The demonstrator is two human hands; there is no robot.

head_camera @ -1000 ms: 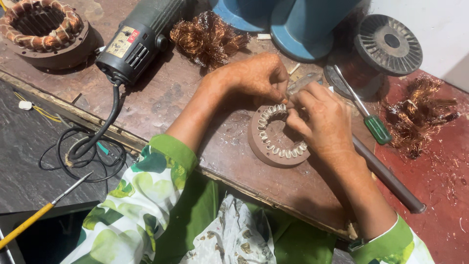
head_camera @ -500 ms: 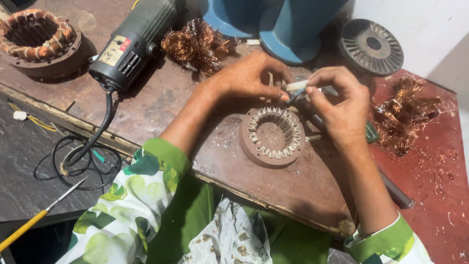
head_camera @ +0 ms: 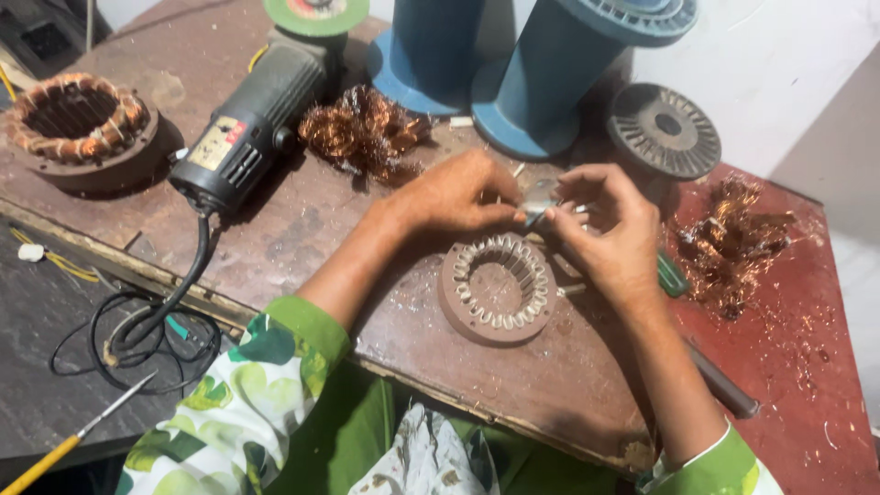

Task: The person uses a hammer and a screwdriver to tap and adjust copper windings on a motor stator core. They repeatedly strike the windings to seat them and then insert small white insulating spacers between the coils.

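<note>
**A motor-repair workshop bench**

This is a workshop, a motor-rewinding bench by the look of it; a scarred wooden worktop (head_camera: 302,229) carries an angle grinder (head_camera: 257,119), a wound stator (head_camera: 78,128), a bare stator core (head_camera: 498,286), tangles of stripped copper wire (head_camera: 362,133), and big blue wire spools (head_camera: 550,73); copper scraps litter the red surface (head_camera: 807,367).

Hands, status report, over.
Left hand and right hand pinch a small metal piece together. Stator ring sits free beneath. Nothing blocking.
</note>
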